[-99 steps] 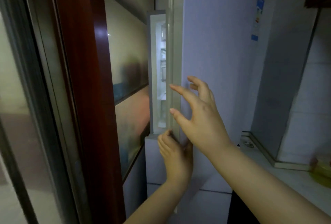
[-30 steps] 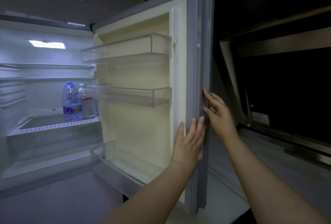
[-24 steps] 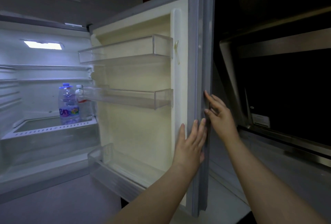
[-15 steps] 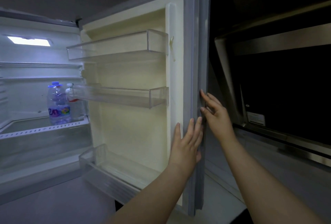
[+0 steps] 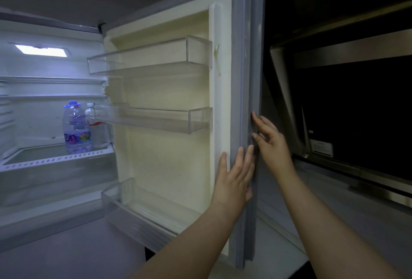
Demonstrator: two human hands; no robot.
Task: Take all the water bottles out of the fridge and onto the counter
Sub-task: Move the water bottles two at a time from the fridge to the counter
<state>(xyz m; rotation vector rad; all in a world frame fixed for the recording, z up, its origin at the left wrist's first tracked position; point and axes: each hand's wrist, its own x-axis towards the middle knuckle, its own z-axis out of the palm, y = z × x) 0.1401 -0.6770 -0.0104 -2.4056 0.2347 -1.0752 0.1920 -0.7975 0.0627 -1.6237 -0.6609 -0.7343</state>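
The fridge stands open and lit. Two water bottles stand on its glass shelf: a blue-capped bottle (image 5: 77,129) with a colourful label, and a smaller white-capped bottle (image 5: 98,128) right behind it, partly hidden by a door bin. The fridge door (image 5: 169,156) is swung wide to the right. My left hand (image 5: 236,175) lies flat with straight fingers against the door's inner edge. My right hand (image 5: 270,142) touches the outer edge of the door with its fingers loosely spread. Both hands are far from the bottles.
Three clear door bins (image 5: 151,120) on the door hold nothing. A crisper drawer (image 5: 55,173) sits under the bottle shelf. A dark range hood (image 5: 347,104) hangs at right above a pale counter (image 5: 334,223). The lower fridge compartment's top (image 5: 66,249) lies below.
The door went from barely ajar to fully open. Over the last second both hands stay on the door edge while the view drifts slightly.
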